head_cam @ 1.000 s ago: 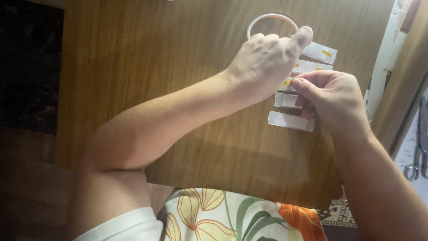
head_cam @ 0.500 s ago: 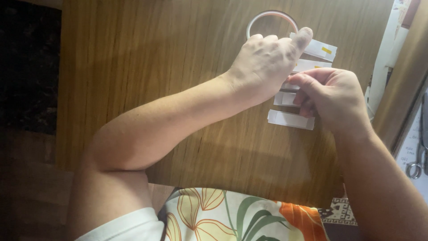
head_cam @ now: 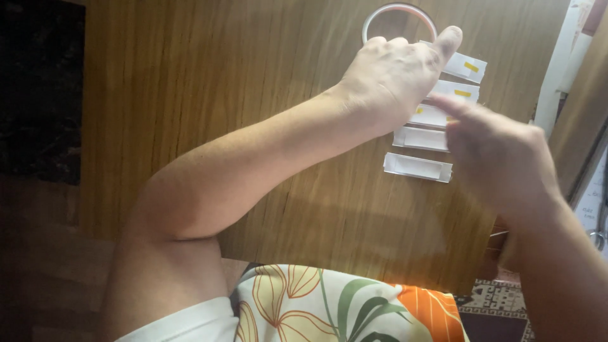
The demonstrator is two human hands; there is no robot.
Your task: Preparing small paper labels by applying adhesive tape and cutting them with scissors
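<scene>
From the head view, the wooden table (head_cam: 209, 95) lay bare toward 9 o'clock, its near edge at 6 o'clock. Five white folded paper strips (head_cam: 418, 166) sat in a column at 2 o'clock, long axes running 9 to 3, some with yellow marks. The left hand (head_cam: 396, 76) rested curled over the upper strips, beside a tape ring (head_cam: 399, 12). The right hand (head_cam: 497, 155) hovered blurred; its hold could not be told.
</scene>
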